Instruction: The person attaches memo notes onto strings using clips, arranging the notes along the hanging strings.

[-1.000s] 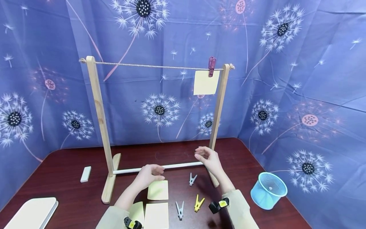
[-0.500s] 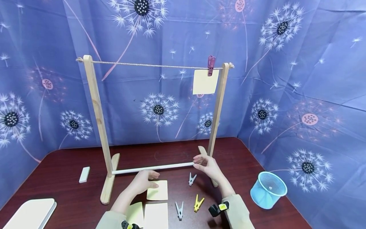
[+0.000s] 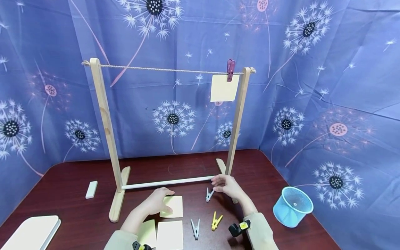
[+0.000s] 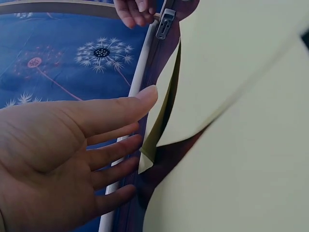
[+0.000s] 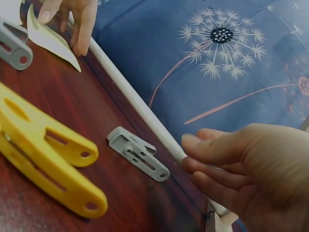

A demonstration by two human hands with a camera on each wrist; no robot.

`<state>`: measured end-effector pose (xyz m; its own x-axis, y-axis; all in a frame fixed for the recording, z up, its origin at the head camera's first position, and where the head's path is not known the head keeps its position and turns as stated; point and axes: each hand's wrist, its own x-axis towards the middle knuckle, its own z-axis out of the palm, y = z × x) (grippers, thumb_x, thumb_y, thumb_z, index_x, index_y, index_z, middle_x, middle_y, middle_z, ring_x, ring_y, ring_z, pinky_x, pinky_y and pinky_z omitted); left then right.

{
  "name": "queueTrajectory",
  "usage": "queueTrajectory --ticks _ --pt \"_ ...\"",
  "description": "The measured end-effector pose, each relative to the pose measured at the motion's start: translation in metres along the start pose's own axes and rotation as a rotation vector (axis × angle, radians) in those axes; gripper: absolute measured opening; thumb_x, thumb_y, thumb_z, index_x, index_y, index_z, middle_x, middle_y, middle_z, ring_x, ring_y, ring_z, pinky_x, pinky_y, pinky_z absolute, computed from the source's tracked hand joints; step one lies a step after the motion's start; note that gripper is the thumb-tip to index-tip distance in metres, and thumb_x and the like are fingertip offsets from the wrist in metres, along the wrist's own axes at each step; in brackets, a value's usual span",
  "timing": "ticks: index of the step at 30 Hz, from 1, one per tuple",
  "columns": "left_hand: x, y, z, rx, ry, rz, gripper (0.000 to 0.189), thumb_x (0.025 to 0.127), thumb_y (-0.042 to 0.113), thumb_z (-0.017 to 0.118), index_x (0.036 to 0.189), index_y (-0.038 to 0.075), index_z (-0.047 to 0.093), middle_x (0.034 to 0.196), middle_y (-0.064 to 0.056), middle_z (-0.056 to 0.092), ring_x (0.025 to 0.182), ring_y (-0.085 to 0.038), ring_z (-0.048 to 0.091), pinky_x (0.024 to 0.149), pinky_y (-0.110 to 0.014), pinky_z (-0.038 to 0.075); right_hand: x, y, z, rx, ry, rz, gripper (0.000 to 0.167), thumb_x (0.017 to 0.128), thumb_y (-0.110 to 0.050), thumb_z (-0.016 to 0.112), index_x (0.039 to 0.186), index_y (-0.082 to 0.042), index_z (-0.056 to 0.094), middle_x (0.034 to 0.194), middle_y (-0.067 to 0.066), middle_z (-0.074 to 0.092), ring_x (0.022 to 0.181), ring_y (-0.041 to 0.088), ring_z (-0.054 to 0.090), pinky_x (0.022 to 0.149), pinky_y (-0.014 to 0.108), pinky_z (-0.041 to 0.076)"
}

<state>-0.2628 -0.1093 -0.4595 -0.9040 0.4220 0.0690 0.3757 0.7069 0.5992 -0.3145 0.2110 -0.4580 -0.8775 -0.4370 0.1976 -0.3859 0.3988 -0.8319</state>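
Note:
My left hand [image 3: 154, 202] is at the left edge of the farthest pale yellow paper square [image 3: 175, 205], fingers loosely spread. In the left wrist view the thumb and fingers of the left hand [image 4: 58, 154] lie on either side of that sheet's raised edge, not visibly pinching it. My right hand [image 3: 230, 188] hovers beside the far grey clothespin [image 3: 208, 196], fingers relaxed with nothing held. The right wrist view shows a gap between the fingers and this clothespin [image 5: 137, 153]. A second grey clothespin [image 3: 195, 230] and a yellow clothespin [image 3: 215, 222] lie nearer.
A wooden stand holds a rope [image 3: 156, 69] and a white lower bar [image 3: 168, 182]. From the rope hangs a paper square [image 3: 223, 90] under a dark red clothespin [image 3: 230, 71]. A blue mesh cup [image 3: 289, 211] stands right; a white block [image 3: 91, 190] lies left.
My left hand has moved left and down onto the far paper's edge. My right hand has come down towards the far grey clothespin. The view has shifted slightly.

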Motion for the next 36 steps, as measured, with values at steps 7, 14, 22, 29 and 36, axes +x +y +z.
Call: queueTrajectory --ticks 7,14,22,29,36 --pt "-0.002 0.003 0.003 -0.011 -0.043 -0.067 0.055 0.076 0.009 0.081 0.125 -0.006 0.061 0.122 -0.018 0.054 0.12 -0.04 0.045 0.099 -0.056 0.041 0.001 0.008 0.005 -0.034 -0.048 0.015 0.025 0.083 0.009 0.066 0.107 0.015 0.061 0.097 0.027 0.069 0.089 0.031 0.068 0.072 0.021 0.052" --pt "-0.004 0.011 0.004 0.049 -0.022 -0.083 0.053 0.076 0.008 0.081 0.124 -0.003 0.062 0.12 -0.011 0.053 0.119 -0.035 0.044 0.096 -0.059 0.04 0.0 0.009 0.006 -0.014 -0.06 0.04 0.023 0.083 0.012 0.065 0.106 0.014 0.062 0.096 0.026 0.069 0.087 0.024 0.067 0.071 0.02 0.051" --pt "-0.004 0.011 0.005 0.057 0.038 -0.05 0.05 0.068 0.003 0.085 0.114 0.0 0.067 0.114 -0.011 0.058 0.114 -0.035 0.049 0.095 -0.053 0.044 0.0 0.004 0.007 0.01 -0.092 0.068 0.024 0.083 0.01 0.066 0.106 0.014 0.061 0.098 0.029 0.067 0.09 0.032 0.066 0.068 0.021 0.051" --pt "-0.001 0.005 0.007 0.039 0.116 -0.051 0.033 0.069 0.002 0.084 0.098 0.007 0.07 0.104 -0.006 0.063 0.108 -0.032 0.058 0.091 -0.044 0.048 0.0 0.004 0.005 0.019 -0.09 0.077 0.027 0.081 0.011 0.068 0.107 0.015 0.06 0.098 0.03 0.067 0.091 0.039 0.067 0.076 0.031 0.057" --pt "0.002 0.003 0.006 -0.029 0.15 -0.101 0.028 0.071 0.0 0.082 0.093 0.01 0.069 0.092 -0.001 0.069 0.088 -0.019 0.063 0.078 -0.037 0.051 0.001 0.011 0.006 0.0 -0.107 0.009 0.043 0.075 0.009 0.075 0.114 0.015 0.059 0.105 0.027 0.067 0.1 0.037 0.064 0.092 0.044 0.053"
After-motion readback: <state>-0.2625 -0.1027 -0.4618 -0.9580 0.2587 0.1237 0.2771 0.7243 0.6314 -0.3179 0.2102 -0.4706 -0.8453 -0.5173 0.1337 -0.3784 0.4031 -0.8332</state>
